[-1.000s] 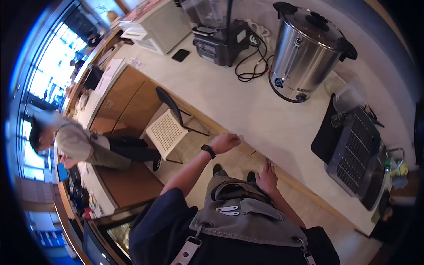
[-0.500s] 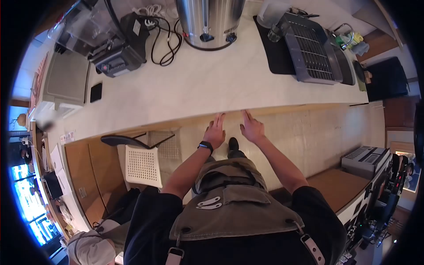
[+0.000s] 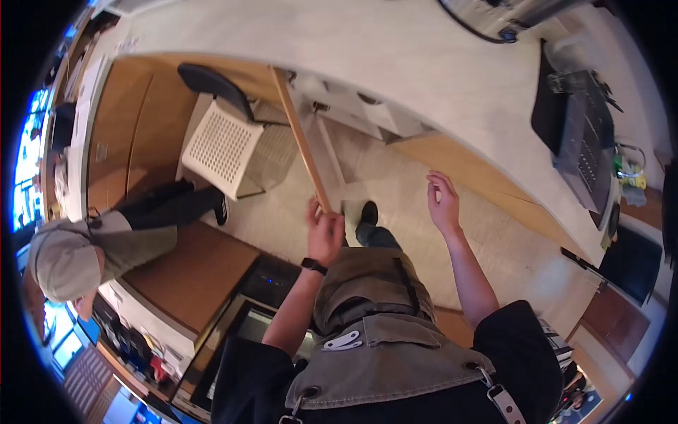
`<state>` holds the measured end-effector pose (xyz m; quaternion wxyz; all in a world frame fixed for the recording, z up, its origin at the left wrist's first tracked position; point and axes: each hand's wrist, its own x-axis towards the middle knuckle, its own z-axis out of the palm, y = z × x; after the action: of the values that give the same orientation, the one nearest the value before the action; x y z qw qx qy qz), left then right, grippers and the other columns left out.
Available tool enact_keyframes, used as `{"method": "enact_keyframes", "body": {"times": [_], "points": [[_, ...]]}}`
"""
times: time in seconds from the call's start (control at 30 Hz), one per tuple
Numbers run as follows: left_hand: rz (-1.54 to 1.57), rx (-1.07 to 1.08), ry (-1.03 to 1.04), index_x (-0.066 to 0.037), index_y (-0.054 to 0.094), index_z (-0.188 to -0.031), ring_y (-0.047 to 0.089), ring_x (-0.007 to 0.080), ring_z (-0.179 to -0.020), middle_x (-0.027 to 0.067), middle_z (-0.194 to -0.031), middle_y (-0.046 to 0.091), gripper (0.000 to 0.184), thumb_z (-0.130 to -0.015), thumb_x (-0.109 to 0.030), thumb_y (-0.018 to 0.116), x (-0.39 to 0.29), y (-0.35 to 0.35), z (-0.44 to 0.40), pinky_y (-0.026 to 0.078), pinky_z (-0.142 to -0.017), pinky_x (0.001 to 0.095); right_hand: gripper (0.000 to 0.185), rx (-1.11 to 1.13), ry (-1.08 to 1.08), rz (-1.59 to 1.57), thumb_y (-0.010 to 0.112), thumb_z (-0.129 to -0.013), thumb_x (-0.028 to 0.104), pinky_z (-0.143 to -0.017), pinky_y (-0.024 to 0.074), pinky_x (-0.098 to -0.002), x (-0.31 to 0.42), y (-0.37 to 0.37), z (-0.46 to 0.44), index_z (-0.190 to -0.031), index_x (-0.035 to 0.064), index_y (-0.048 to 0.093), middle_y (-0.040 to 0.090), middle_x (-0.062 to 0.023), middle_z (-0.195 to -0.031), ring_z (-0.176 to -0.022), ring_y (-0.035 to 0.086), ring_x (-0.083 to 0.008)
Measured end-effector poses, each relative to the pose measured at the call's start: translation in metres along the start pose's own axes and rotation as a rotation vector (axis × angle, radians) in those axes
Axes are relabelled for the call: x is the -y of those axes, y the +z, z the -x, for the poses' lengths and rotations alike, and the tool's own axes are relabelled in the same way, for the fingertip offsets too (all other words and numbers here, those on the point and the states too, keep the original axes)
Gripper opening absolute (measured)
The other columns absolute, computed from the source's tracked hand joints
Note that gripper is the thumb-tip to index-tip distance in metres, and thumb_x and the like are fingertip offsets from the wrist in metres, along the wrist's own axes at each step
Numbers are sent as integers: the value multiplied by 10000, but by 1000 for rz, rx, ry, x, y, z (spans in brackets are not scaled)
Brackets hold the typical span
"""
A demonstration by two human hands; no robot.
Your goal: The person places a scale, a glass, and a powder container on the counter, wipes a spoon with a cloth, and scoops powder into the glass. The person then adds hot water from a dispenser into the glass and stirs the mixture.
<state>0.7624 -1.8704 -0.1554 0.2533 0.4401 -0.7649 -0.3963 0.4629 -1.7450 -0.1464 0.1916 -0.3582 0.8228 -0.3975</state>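
Note:
My left hand (image 3: 325, 234), with a dark watch band on its wrist, has its fingers closed on the near end of a cabinet door (image 3: 302, 141). The door stands swung out from under the counter, its thin wooden edge towards me. Behind it the cabinet interior (image 3: 367, 116) shows pale panels and dark gaps; what is inside is too blurred to name. My right hand (image 3: 443, 203) hangs in the air in front of the wooden counter front (image 3: 459, 159), fingers loosely bent and apart, holding nothing.
A white perforated chair (image 3: 222, 148) with a dark backrest stands left of the door. Another person in a cap (image 3: 67, 261) is at the left. The pale counter (image 3: 339, 49) carries a metal urn (image 3: 505, 18) and a dish rack (image 3: 583, 141).
The cabinet door, closed before, now stands open with my left hand on it. My right hand has come off the counter edge. The view has swung left.

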Motion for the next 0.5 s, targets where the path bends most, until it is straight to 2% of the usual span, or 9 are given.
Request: {"method": "enact_keyframes", "body": {"times": [0.03, 0.1, 0.17, 0.23, 0.27, 0.3, 0.37, 0.5], "points": [[10, -64, -21, -64, 643, -1105, 535, 355, -1297, 218, -1451, 473, 168, -949, -96, 698, 21, -13, 13, 475, -1061, 439, 168, 101, -16, 14, 602, -971, 45, -903, 573, -387, -11, 15, 15, -1108, 38, 700, 674, -122, -1279, -1064, 700, -315], [115, -144, -229, -40, 610, -1174, 571, 289, -1267, 203, -1424, 507, 159, -1016, -61, 607, 71, -37, 37, 463, -1066, 394, 160, 281, -62, 43, 598, -972, 28, -887, 574, -367, -37, 52, 32, -1086, 36, 709, 680, -117, -1252, -1042, 706, -298], [84, -423, -266, 8, 589, -1216, 602, 260, -1199, 199, -1384, 557, 207, -1015, -38, 600, 118, -59, 43, 493, -991, 349, 153, 441, -6, -45, 612, -985, 78, -873, 574, -362, -48, 83, 38, -1087, 39, 718, 699, -122, -1209, -1027, 712, -283], [173, -692, -200, 20, 549, -1246, 599, 195, -1056, 123, -1244, 600, 225, -1038, -61, 576, 105, -88, 7, 494, -933, 323, 167, 617, 39, -76, 618, -988, 102, -869, 574, -362, -65, 119, 26, -1105, 33, 715, 717, -124, -1163, -1001, 717, -284], [150, -717, -176, 17, 532, -1255, 578, 172, -1020, 102, -1191, 598, 239, -1041, -79, 580, 122, -101, 1, 491, -911, 318, 181, 653, 14, -64, 635, -989, 134, -838, 571, -362, -75, 135, 15, -1112, 29, 715, 741, -126, -1086, -937, 719, -297], [133, -741, -146, 14, 516, -1263, 557, 149, -984, 81, -1137, 596, 255, -1044, -97, 583, 145, -113, -5, 488, -889, 313, 184, 633, -34, -45, 643, -989, 146, -821, 567, -355, -82, 152, -3, -1112, 30, 716, 744, -124, -1056, -905, 716, -281], [61, -789, -89, 16, 510, -1241, 556, 160, -1004, 97, -1154, 593, 273, -1042, -148, 598, 174, -128, -15, 485, -891, 329, 193, 595, -115, -2, 659, -990, 169, -786, 561, -342, -91, 177, -35, -1112, 33, 718, 750, -122, -994, -840, 710, -247], [122, -970, 257, 11, 510, -1218, 565, 218, -1024, 133, -1159, 576, 304, -1026, -209, 593, 239, -133, -41, 485, -910, 380, 222, 479, -102, -53, 707, -975, 239, -704, 516, -311, -96, 209, -104, -995, 18, 721, 715, -79, -840, -728, 631, -153]]}}
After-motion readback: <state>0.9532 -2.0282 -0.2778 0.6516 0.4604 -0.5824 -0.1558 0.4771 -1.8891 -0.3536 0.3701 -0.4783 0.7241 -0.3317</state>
